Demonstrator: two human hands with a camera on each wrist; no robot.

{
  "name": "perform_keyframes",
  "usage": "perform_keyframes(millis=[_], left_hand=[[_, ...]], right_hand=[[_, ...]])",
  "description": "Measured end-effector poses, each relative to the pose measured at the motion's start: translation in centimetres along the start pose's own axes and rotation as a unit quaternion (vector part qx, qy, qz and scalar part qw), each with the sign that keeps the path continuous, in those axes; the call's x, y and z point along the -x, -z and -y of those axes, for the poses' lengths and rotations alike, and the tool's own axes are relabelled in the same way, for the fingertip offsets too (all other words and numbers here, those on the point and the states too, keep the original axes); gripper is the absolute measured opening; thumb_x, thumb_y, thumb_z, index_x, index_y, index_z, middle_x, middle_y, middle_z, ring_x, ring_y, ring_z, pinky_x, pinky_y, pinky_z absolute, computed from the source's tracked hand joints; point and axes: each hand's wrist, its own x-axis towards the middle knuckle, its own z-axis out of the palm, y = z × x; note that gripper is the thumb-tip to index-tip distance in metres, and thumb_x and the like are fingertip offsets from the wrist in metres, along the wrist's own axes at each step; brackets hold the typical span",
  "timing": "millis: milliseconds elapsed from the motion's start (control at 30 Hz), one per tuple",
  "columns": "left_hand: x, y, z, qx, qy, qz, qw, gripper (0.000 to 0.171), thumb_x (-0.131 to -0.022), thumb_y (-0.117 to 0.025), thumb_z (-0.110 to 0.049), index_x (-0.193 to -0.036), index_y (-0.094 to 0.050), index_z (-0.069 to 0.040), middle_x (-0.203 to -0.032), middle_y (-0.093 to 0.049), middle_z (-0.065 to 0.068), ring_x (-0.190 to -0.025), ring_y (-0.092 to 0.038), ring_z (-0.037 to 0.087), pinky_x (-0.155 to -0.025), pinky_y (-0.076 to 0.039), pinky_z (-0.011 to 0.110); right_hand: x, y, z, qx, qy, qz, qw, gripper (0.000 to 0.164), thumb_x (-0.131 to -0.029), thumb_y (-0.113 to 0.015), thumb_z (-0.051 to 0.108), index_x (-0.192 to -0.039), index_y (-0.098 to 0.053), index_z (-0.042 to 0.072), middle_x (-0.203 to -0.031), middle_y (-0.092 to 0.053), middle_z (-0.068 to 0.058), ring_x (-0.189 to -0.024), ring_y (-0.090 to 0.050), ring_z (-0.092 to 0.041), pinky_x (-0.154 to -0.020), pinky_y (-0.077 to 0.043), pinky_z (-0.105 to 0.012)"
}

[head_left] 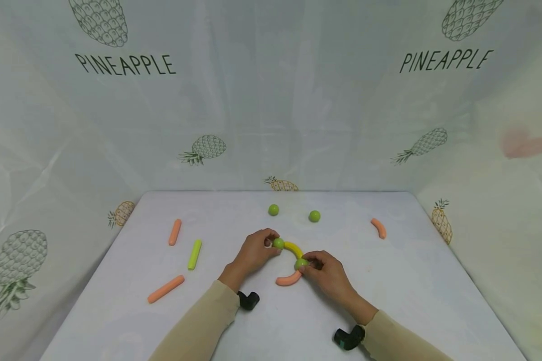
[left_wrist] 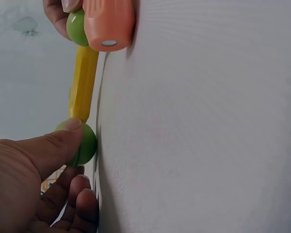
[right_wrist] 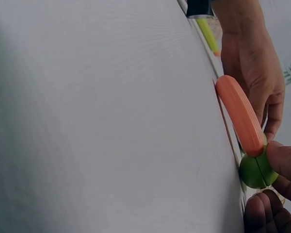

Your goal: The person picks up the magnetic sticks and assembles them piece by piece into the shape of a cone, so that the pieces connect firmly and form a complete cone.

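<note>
A curved yellow rod (head_left: 293, 248) runs between two green balls near the middle of the table. My left hand (head_left: 256, 249) pinches the green ball (head_left: 278, 243) at its far-left end between thumb and fingers. At the near end, my right hand (head_left: 327, 273) grips the other green ball (head_left: 301, 263). From that ball a curved orange rod (head_left: 288, 279) extends leftward, its outer end joined to nothing. In the left wrist view this orange rod (left_wrist: 109, 24) shows a small silver disc in its end face. The right wrist view shows it meeting the held ball (right_wrist: 254, 172).
Two loose green balls, a left one (head_left: 273, 209) and a right one (head_left: 314, 216), lie toward the back. Straight orange rods (head_left: 165, 289) and a yellow-green rod (head_left: 194, 254) lie on the left. Another curved orange rod (head_left: 379, 228) is at right. A pineapple-printed curtain (head_left: 271, 110) surrounds the white table (head_left: 424, 301).
</note>
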Motion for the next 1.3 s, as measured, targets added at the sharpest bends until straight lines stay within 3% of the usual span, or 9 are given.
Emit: perform_keyframes(millis=[267,700,1100,1300], left_hand=[[-0.3,-0.2,0.1,0.0,-0.023,0.001,0.9997,0.033,-0.094,-0.082,-0.017,-0.125,-0.073,-0.015,-0.11,-0.07,0.0,-0.097,-0.062,0.013,-0.085,-0.054,0.032],[-0.4,-0.2,-0.2,-0.011,-0.027,0.001,0.9996,0.033,-0.095,-0.081,-0.02,-0.127,-0.074,-0.014,-0.105,-0.073,-0.002,-0.094,-0.063,0.01,-0.084,-0.054,0.03],[-0.2,0.0,-0.3,-0.011,-0.024,0.011,0.9996,0.039,-0.096,-0.08,-0.022,-0.133,-0.073,-0.013,-0.108,-0.073,-0.001,-0.097,-0.063,0.011,-0.087,-0.055,0.032],[0.6,0.1,-0.6,0.007,0.006,0.003,1.0,0.047,-0.094,-0.081,-0.024,-0.138,-0.067,-0.015,-0.122,-0.071,0.002,-0.101,-0.063,0.013,-0.089,-0.055,0.036]], right_hand=[[0.3,-0.5,0.2,0.002,0.012,-0.001,1.0,0.025,-0.087,-0.088,0.022,-0.108,-0.077,0.015,-0.096,-0.065,0.002,-0.083,-0.057,-0.009,-0.073,-0.049,-0.024],[0.5,-0.7,0.6,0.007,0.042,0.007,0.999,0.026,-0.084,-0.091,0.023,-0.105,-0.077,0.016,-0.095,-0.062,0.0,-0.081,-0.054,-0.009,-0.072,-0.047,-0.023],[0.6,-0.6,0.7,0.02,0.036,0.012,0.999,0.026,-0.084,-0.091,0.02,-0.106,-0.076,0.019,-0.1,-0.063,0.004,-0.083,-0.055,-0.011,-0.074,-0.047,-0.024],[0.5,-0.7,0.6,0.022,0.032,0.01,0.999,0.028,-0.083,-0.091,0.023,-0.106,-0.076,0.019,-0.101,-0.064,0.003,-0.084,-0.054,-0.011,-0.074,-0.047,-0.024]])
